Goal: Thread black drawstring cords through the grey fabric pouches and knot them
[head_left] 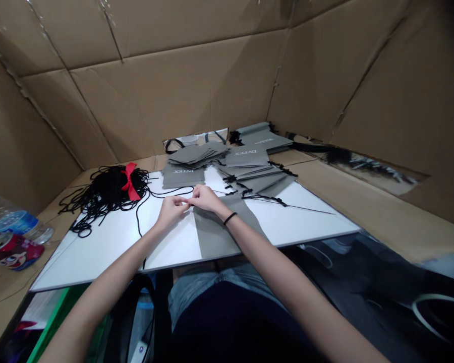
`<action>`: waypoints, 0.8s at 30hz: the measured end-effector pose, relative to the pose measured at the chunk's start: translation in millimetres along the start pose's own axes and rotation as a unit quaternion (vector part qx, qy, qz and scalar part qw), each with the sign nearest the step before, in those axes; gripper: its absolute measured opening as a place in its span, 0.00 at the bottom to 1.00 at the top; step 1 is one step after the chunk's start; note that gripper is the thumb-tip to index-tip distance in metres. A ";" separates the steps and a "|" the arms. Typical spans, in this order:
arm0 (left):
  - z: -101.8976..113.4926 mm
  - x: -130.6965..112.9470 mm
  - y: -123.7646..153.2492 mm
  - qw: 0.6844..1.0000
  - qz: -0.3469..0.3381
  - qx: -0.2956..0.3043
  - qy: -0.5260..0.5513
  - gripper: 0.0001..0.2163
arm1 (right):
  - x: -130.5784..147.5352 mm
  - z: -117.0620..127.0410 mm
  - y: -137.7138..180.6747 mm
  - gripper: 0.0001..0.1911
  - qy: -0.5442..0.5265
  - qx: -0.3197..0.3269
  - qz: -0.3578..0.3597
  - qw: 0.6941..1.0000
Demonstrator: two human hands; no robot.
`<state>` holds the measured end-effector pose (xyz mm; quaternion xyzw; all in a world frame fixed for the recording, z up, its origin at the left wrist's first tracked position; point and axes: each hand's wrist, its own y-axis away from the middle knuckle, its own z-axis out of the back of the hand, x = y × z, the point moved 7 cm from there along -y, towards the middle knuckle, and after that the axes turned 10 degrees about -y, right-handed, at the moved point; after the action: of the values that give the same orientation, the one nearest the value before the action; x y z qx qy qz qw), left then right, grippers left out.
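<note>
- Far left: bundle of black cords [106,194], bound with a red tie [129,181], lying on the white board [306,212], well apart from both hands.
- Left hand [170,209]: narrow pinch, apparently on a loose black cord [139,222] that trails toward me.
- Right hand [206,197]: pinched on the far edge of the grey paper bag [221,229], fingertips touching the left's; I judge it the nearer hand to the bag.
- The bag lies flat, long axis running near to far, just right of the hands.
- Far right: stacks of grey bags [245,159].
</note>
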<state>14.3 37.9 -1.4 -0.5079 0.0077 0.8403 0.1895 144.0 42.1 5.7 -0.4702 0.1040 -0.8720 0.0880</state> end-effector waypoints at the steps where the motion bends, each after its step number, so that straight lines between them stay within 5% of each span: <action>1: 0.2 -0.4 -0.1 1.000 -0.003 -0.002 -0.006 0.11 | 0.7 0.0 0.1 0.15 -0.003 0.002 0.002 1.000; 24: 1.1 -4.7 -1.9 0.999 -0.038 -0.014 -0.031 0.04 | 7.0 -1.8 1.6 0.15 -0.097 0.030 0.007 0.995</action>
<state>16.0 38.4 3.5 -0.4840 -0.0295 0.8480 0.2139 138.8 39.0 9.9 -0.5489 0.0718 -0.8244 0.1177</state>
